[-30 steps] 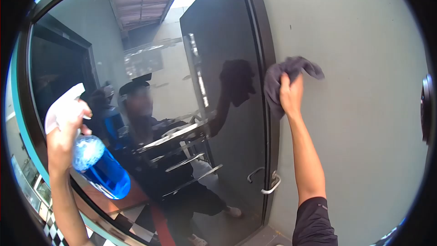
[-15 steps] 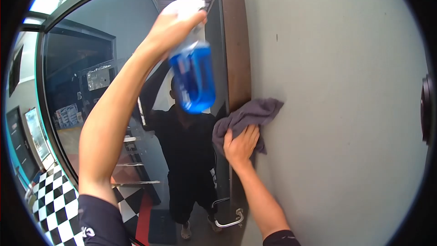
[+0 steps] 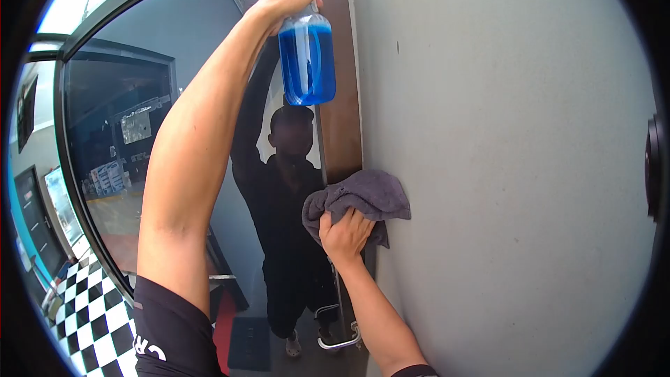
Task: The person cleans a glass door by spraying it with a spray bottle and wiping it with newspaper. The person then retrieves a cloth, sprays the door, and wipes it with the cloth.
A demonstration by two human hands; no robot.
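Note:
Raised high in front of the dark glass door (image 3: 230,139), my left hand (image 3: 289,1) is closed around the neck of a spray bottle (image 3: 307,63). The bottle is clear, holds blue liquid and has a white spray head partly covered by my fingers. Its nozzle points right, near the top of the brown door frame (image 3: 342,98). Lower down, my right hand (image 3: 345,236) grips a bunched dark grey cloth (image 3: 363,195) where the frame meets the grey wall. Part of the cloth hides the frame's edge.
Below the cloth a metal door handle (image 3: 338,341) sticks out. A plain grey wall (image 3: 502,167) fills the right side, with a dark round object (image 3: 654,167) at its far edge. A black-and-white checkered floor (image 3: 91,321) shows at lower left. The glass reflects a person.
My left hand has lifted the spray bottle higher, and the bottle hangs more upright. The cloth and my right hand appear slightly lower and further left as the view shifts.

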